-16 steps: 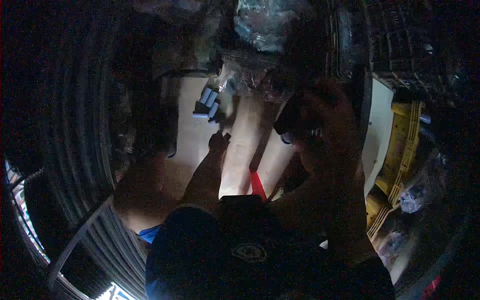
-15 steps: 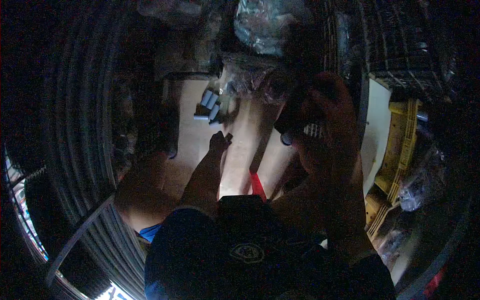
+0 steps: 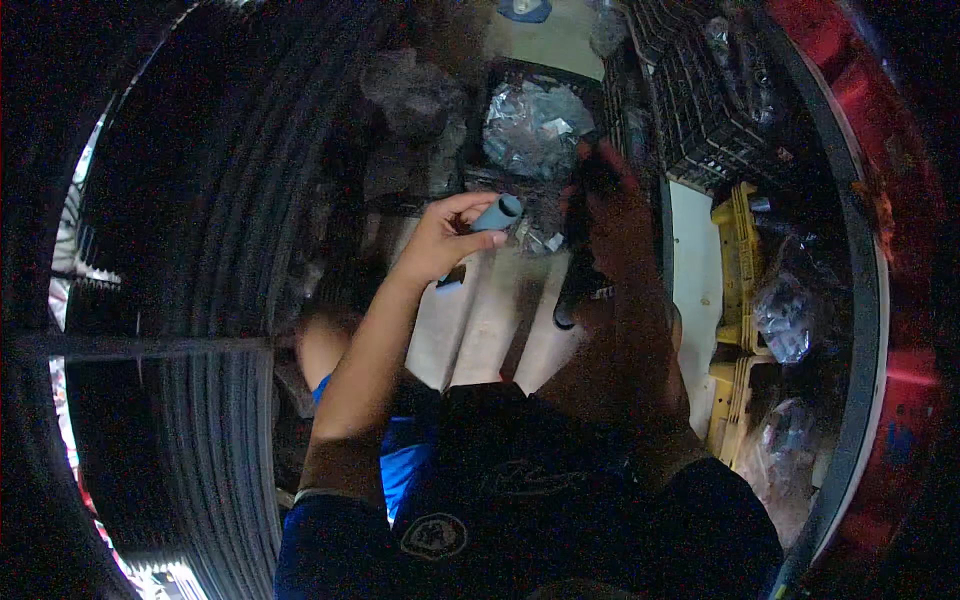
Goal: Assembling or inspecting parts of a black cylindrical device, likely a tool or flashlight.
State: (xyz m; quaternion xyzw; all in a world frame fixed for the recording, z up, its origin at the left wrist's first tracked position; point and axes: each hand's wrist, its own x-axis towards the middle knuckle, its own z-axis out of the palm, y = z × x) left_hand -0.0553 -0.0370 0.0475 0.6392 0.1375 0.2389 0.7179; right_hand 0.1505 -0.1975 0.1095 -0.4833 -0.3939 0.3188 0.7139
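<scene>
My left hand is raised over the floor, its fingers and thumb closed round a short grey plastic pipe fitting. The fitting is tilted, and its open end shows. In deep shadow to the right, my right hand is held up with bent fingers. A dark shape lies against those fingers, too dim to name. On the floor below, a small dark piece shows beside my left wrist.
Ahead is a dark crate with clear plastic bags. Black crates stand at the far right, with yellow crates and bagged parts nearer. Dark ribbed stacks line the left. A red surface edges the right.
My left hand has come up from the floor, where several grey fittings lay, and now holds one. My right hand has shifted left. The view has tilted, showing more ahead.
</scene>
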